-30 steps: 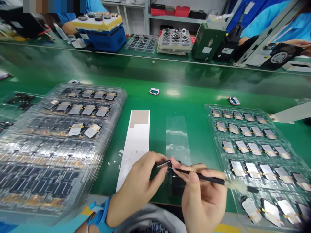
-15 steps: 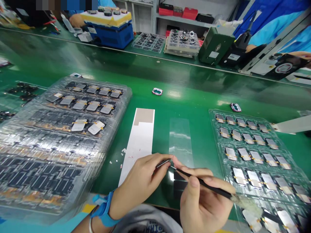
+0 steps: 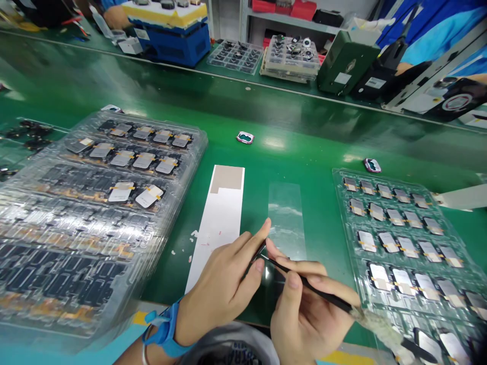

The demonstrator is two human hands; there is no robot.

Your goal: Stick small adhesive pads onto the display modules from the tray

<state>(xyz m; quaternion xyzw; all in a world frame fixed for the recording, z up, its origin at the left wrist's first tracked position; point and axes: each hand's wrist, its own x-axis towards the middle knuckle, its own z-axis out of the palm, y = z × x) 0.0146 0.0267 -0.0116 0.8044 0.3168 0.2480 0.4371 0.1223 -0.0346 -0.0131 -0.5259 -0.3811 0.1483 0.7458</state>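
My left hand (image 3: pixel 228 276), with a blue strap at the wrist, is closed on a small thin dark-edged piece (image 3: pixel 255 256). Most of that piece is hidden by the fingers. In my right hand (image 3: pixel 310 312) is a slim black tool (image 3: pixel 323 293) with a narrow tip and pale, ragged wrapping toward its rear end; its exact kind is unclear. The tip meets the dark piece between the two hands. Beneath and beyond them lie a white strip of sheet (image 3: pixel 218 223) with a beige end and a clear film (image 3: pixel 285 208).
Stacked clear trays (image 3: pixel 190 167) of small screen modules stand on the left. Another clear tray (image 3: pixel 342 223) with modules lies on the right. Small pink-rimmed frames (image 3: pixel 245 137) rest farther back. A raised shelf holds a blue box (image 3: pixel 171 43) and a green box (image 3: pixel 346 63).
My left index finger has straightened and lifted forward off the dark piece. Both hands have shifted slightly left, with the tool tip still at the piece. The view has tilted a little.
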